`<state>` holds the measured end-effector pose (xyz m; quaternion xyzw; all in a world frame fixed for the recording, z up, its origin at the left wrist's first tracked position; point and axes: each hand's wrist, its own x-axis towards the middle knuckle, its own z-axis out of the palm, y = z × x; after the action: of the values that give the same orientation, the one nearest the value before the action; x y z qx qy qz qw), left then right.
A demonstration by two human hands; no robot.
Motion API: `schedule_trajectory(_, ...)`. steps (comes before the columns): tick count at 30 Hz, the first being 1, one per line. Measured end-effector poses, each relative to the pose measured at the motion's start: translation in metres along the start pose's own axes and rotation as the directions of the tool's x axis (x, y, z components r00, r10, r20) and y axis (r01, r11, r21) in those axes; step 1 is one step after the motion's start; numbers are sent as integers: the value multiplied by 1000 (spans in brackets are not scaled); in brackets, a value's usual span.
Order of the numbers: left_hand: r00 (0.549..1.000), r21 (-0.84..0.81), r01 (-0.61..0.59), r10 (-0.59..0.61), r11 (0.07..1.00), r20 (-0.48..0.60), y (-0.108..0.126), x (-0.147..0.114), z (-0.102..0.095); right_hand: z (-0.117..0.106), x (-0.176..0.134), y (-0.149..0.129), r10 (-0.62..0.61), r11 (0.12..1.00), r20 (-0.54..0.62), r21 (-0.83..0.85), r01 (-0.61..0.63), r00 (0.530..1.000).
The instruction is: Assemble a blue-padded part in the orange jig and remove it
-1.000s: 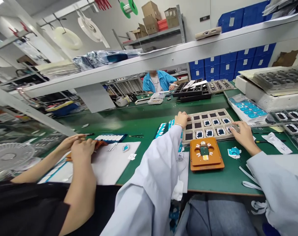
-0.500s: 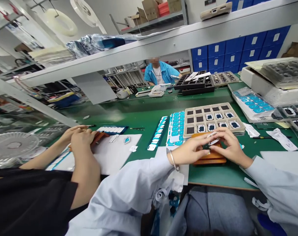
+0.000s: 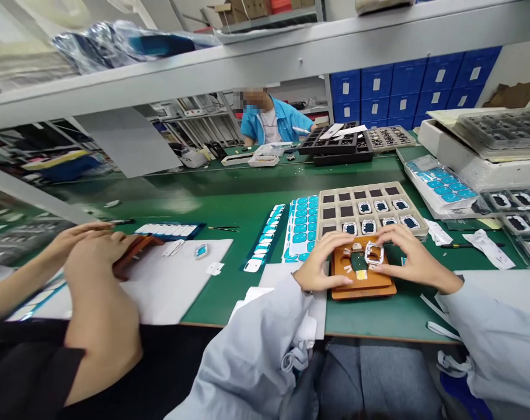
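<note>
Both our hands sit over the orange fixture (image 3: 362,284) on the green worktop (image 3: 230,198). Our right hand (image 3: 411,259) has its grip pinched on a small white frame part (image 3: 373,253) atop the fixture; our left hand (image 3: 321,262) rests curled on the fixture's left edge, clamping nothing we can see. Beige parts tray (image 3: 324,224) lies just behind, a co-worker's hands (image 3: 87,256) far left.

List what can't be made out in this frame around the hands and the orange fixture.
Head view only:
- Left edge of the orange fixture: hidden under the left hand.
- How the right hand grips the small white frame part: fingertips cover its edge.
- Green piece in the fixture: too small to identify.
- Parts in the beige tray: too small for detail.
- Co-worker's brown item: mostly hand-covered.
</note>
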<state>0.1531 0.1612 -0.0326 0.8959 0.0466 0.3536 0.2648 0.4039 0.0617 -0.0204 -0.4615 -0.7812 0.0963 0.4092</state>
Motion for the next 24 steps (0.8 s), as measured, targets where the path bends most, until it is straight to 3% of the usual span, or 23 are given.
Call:
schedule_trajectory(5, 999, 35, -18, 20, 999, -44, 3, 0, 0, -3, -2, -3, -65, 998, -5, -3, 65, 998)
schedule_trajectory(9, 998, 37, 33, -31, 999, -62, 4, 2, 3, 1, 5, -4, -128, 992, 34, -9, 128, 991)
schedule_trajectory(15, 971, 31, 185, -179, 982, -156, 5, 1, 7, 11, 14, -5, -106, 994, 65, 4, 105, 992)
schedule_trajectory(24, 967, 62, 208, -195, 976, -164, 12, 2, 11, 13, 7, -11, -72, 997, 33, 14, 71, 997)
